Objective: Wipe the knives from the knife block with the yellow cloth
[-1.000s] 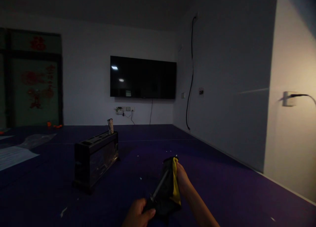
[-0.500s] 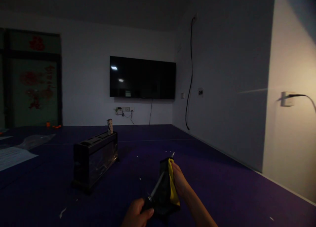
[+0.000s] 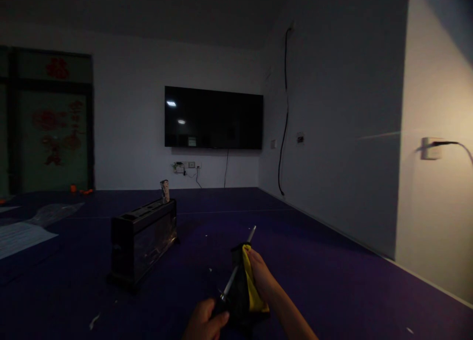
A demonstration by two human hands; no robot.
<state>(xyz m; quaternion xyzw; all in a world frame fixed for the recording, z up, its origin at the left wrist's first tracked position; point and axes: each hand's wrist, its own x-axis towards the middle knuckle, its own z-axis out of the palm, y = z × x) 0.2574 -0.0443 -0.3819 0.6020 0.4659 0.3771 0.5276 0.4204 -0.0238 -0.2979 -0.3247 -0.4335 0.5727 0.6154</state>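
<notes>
At the bottom centre, my left hand (image 3: 207, 321) is closed around the black handle of a honing steel (image 3: 231, 283), a slim metal rod with a small collar. The rod slants up and away to the right. My right hand (image 3: 261, 273) is pinched on a cloth (image 3: 252, 293), yellow on one side and dark grey on the other. The cloth lies against the rod's upper part, and the bare tip sticks out beyond it. My right fingertips are partly hidden by the cloth.
Left of my hands stands a long black knife block (image 3: 148, 241) with a patterned handle (image 3: 164, 191) sticking up at its far end. A paper sheet (image 3: 25, 239) and clear plastic (image 3: 55, 213) lie at left on the dark purple surface. A television (image 3: 214, 118) hangs on the wall.
My right hand and the cloth have slid left and slightly down along the rod, toward my left hand. More of the tip shows. My left hand has barely moved.
</notes>
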